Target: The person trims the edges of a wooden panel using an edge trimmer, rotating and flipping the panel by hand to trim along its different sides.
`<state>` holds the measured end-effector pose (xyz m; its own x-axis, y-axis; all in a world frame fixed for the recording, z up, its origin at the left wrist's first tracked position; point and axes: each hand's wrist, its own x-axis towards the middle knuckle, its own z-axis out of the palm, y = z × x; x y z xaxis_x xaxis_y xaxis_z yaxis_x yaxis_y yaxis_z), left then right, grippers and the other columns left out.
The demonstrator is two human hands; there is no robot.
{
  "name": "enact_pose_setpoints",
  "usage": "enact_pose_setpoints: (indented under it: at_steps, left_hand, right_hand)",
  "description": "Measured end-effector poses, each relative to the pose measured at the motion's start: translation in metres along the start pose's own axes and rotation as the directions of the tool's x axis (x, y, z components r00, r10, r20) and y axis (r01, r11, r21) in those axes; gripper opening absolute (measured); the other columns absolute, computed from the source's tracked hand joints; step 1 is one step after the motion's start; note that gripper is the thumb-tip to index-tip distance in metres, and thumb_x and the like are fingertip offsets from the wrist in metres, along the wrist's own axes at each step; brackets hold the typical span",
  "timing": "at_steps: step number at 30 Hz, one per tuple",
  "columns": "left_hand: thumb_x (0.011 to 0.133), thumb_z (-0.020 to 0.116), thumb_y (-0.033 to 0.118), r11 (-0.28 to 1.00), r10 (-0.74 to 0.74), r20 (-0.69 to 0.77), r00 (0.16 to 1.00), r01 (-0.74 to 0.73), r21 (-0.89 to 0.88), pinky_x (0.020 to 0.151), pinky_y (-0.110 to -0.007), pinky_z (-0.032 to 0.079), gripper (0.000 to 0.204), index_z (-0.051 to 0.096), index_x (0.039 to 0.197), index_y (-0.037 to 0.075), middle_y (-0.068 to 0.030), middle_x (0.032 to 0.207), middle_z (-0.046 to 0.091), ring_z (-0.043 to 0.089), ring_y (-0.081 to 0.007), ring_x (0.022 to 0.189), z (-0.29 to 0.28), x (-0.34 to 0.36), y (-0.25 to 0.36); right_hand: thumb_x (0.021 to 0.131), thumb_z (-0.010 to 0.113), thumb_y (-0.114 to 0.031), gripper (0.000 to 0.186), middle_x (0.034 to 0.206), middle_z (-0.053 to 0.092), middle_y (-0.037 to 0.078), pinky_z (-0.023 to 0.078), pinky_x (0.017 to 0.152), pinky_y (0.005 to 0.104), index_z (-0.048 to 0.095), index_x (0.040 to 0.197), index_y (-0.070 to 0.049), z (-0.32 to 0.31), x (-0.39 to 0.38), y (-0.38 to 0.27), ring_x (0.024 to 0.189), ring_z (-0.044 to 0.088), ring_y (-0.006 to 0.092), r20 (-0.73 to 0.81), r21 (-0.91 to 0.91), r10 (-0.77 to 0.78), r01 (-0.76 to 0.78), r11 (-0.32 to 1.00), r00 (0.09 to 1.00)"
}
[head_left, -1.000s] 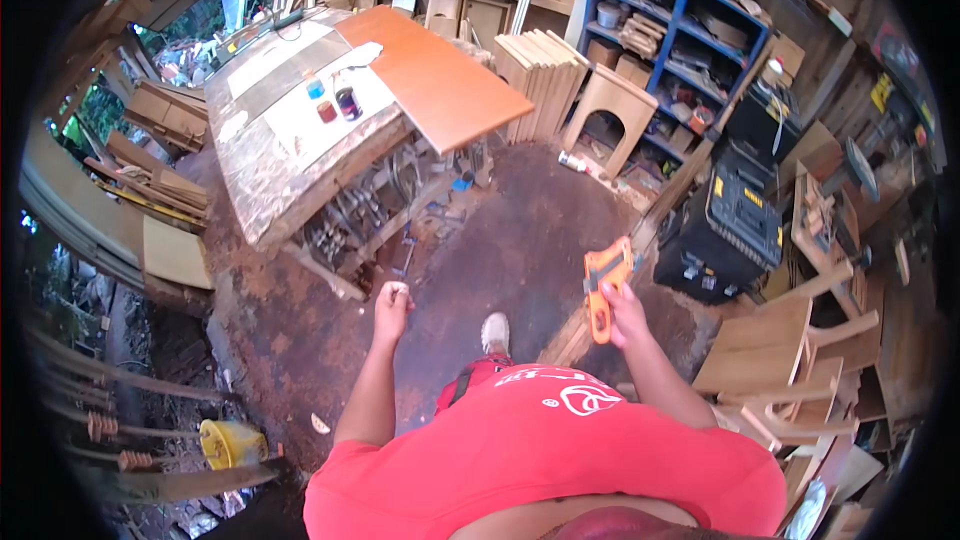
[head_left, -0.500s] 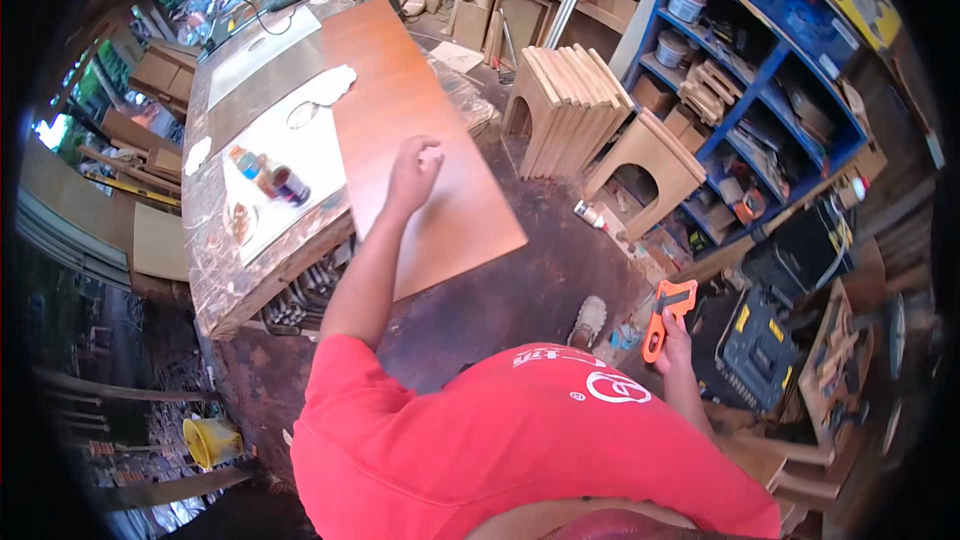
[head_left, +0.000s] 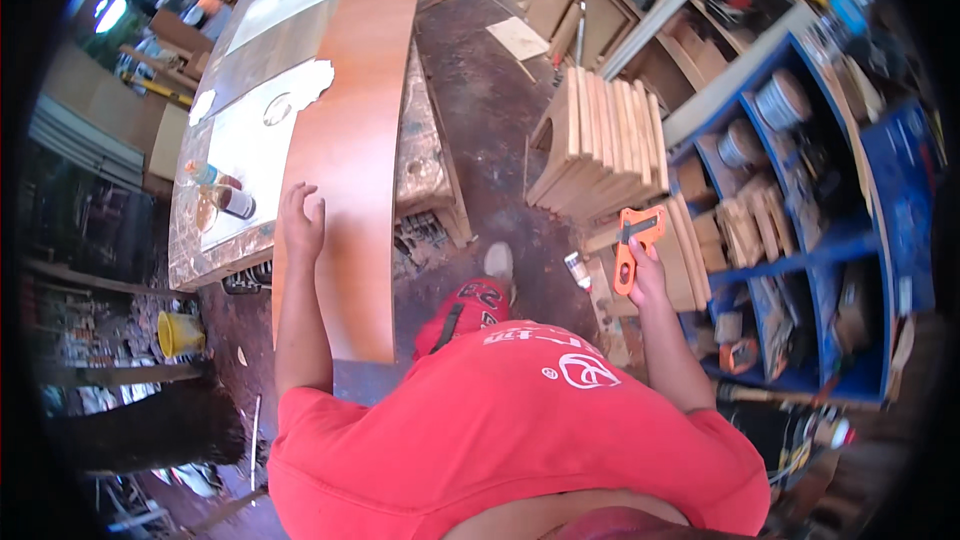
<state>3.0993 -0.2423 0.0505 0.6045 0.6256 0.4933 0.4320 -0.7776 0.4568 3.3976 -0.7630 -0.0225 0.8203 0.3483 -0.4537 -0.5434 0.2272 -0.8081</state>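
My right hand (head_left: 650, 278) is closed around the handle of an orange hand tool (head_left: 641, 228) with a dark strip along its head and a looped handle; its exact kind is unclear. The tool is held up in the air, away from the bench. Over the near left edge of a long reddish-brown sheet (head_left: 362, 120) is my left hand (head_left: 303, 225), its fingers loosely bent and apart, holding nothing. Whether it touches the sheet, I cannot tell. The sheet lies along the right side of a worn workbench (head_left: 225, 258) and overhangs its near end.
A dark-labelled bottle (head_left: 236, 202) and other small containers stand on a white sheet (head_left: 250, 155) on the bench. To the right are stacked wooden arched panels (head_left: 605, 135) and a blue shelf unit (head_left: 800, 265). A white bottle (head_left: 577, 270) is on the floor side; a yellow bucket (head_left: 181, 334) stands at left.
My left hand has moved left across the brown sheet and its fingers have loosened. The orange tool has risen with my right hand. My view has turned and the bench appears farther left.
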Motion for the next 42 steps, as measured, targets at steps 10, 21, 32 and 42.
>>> enact_pose_setpoints:
  at_steps: [10, 21, 32, 42]
  left_hand:
    - [0.083, 0.064, 0.005, 0.986, -0.033, -0.120, 0.992, 0.013, -0.164, 0.101, -0.042, 0.041, 0.022, 0.063, 0.105, 0.005, -0.0155, 0.121, 0.060, 0.053, -0.0341, 0.117, 0.123, 0.213, -0.020]
    - [0.081, 0.064, 0.008, 0.905, -0.088, 0.005, 0.996, 0.083, -0.416, 0.100, -0.042, 0.041, 0.026, 0.062, 0.107, 0.005, -0.0172, 0.119, 0.060, 0.054, -0.0362, 0.116, 0.207, 0.278, 0.049]
    - [0.083, 0.061, 0.001, 0.899, -0.404, -0.175, 0.898, 0.354, -0.259, 0.095, -0.039, 0.045, 0.027, 0.060, 0.111, 0.003, -0.0162, 0.117, 0.060, 0.057, -0.0313, 0.110, 0.242, 0.371, -0.008]
    - [0.085, 0.064, 0.013, 0.893, -0.434, -0.196, 0.879, 0.448, 0.035, 0.097, -0.043, 0.042, 0.032, 0.059, 0.115, 0.004, -0.0168, 0.116, 0.060, 0.054, -0.0367, 0.111, 0.365, 0.624, -0.093]
  right_hand:
    - [0.094, 0.061, -0.015, 0.023, 0.096, 0.062, 0.000, 0.047, 0.053, 0.0241, 0.053, 0.116, -0.011, 0.121, 0.198, -0.073, 0.075, 0.060, 0.0097, 0.069, -0.289, 0.107, -0.083, 0.954, 0.992]
    - [0.094, 0.061, -0.022, 0.020, 0.092, 0.065, 0.000, 0.051, 0.063, 0.0283, 0.056, 0.110, -0.010, 0.341, 0.427, -0.168, 0.075, 0.063, 0.0129, 0.341, -0.375, 0.177, -0.039, 0.926, 0.923]
    - [0.094, 0.061, -0.024, 0.023, 0.097, 0.066, 0.004, 0.052, 0.070, 0.0304, 0.058, 0.109, -0.008, 0.587, 0.688, -0.171, 0.082, 0.064, 0.0142, 0.632, -0.332, 0.292, -0.090, 0.939, 0.718]
    - [0.092, 0.063, -0.018, 0.029, 0.106, 0.065, 0.008, 0.051, 0.085, 0.0344, 0.056, 0.116, -0.004, 0.752, 0.843, -0.132, 0.097, 0.064, 0.0190, 0.663, -0.427, 0.520, -0.300, 0.853, 0.538]
